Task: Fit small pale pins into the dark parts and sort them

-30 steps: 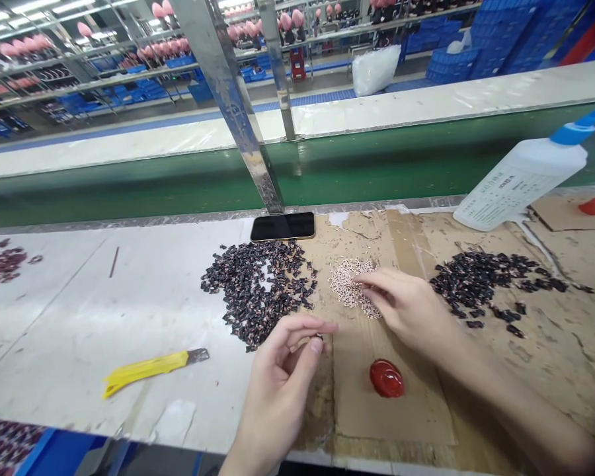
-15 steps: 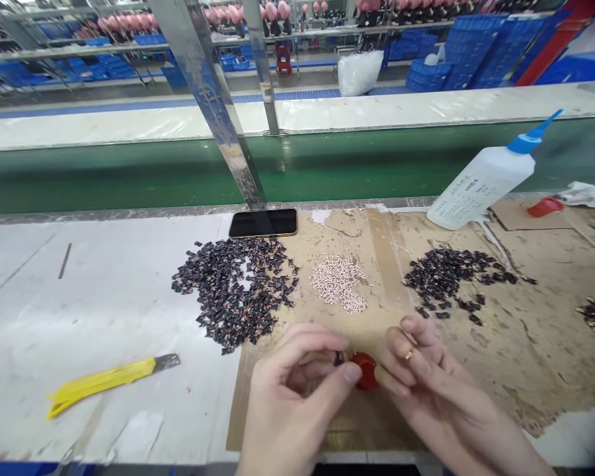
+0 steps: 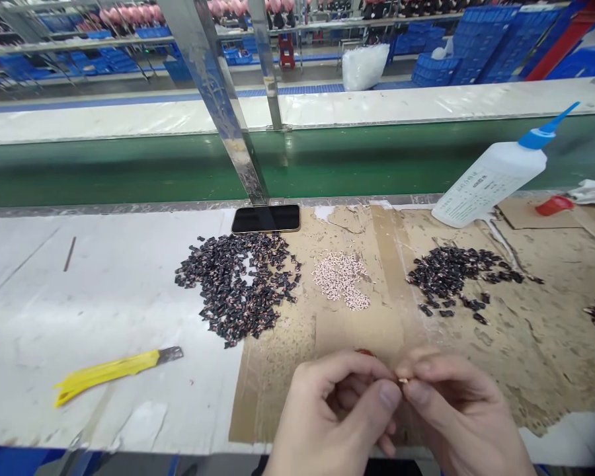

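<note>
My left hand [image 3: 344, 403] is closed in a pinch, and the small black piece seen in it a moment ago is hidden behind the fingers. Its fingertips meet those of my right hand [image 3: 451, 396], which pinches a tiny copper-pink piece [image 3: 403, 381]. Just behind my left fingers, the rim of a small red cap-like dish [image 3: 365, 352] peeks out, mostly covered. A pile of tiny pink pieces [image 3: 338, 277] lies beyond my hands on the cardboard [image 3: 277, 396]. Heaps of small black pieces lie to its left [image 3: 238, 304] and right [image 3: 449, 271].
A phone [image 3: 266, 219] lies at the bench's far edge by a metal post [image 3: 238, 145]. On the right a white bottle with a blue nozzle [image 3: 486, 185] leans over, near a red cup [image 3: 554, 205]. At left lies a yellow cutter knife [image 3: 112, 373] with its blade out.
My hands have come together at the fingertips, the left moving right and the right turning inward. They now cover most of the red dish. The camera view has shifted slightly.
</note>
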`<action>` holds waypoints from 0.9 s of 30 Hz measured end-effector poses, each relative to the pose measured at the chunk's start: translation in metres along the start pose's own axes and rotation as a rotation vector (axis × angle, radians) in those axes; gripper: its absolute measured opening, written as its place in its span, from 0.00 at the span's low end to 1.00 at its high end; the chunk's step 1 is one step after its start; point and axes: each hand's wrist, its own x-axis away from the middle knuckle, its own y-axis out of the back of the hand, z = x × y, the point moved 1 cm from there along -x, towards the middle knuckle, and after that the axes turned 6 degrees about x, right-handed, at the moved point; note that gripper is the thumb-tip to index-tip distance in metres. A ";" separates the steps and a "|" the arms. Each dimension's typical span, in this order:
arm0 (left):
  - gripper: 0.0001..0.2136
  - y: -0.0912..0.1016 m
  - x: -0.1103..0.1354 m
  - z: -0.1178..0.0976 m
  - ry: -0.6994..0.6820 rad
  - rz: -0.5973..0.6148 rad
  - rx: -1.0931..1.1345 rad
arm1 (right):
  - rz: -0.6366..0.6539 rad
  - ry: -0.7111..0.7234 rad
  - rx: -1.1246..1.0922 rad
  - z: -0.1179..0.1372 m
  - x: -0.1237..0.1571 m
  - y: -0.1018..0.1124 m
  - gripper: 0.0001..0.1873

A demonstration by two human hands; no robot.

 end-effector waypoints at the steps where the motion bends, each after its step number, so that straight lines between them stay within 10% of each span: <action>1: 0.14 0.000 0.000 -0.001 0.025 0.008 0.000 | 0.010 0.043 0.032 0.002 -0.001 0.000 0.13; 10: 0.09 0.008 0.005 0.012 -0.013 0.126 -0.132 | 0.138 0.365 0.317 0.013 0.004 0.011 0.26; 20: 0.09 0.026 0.005 0.034 -0.265 0.201 -0.276 | 0.168 0.036 0.426 0.005 0.026 0.009 0.09; 27: 0.09 0.027 0.009 0.029 -0.292 0.188 -0.350 | 0.210 0.111 0.565 0.020 0.018 0.004 0.09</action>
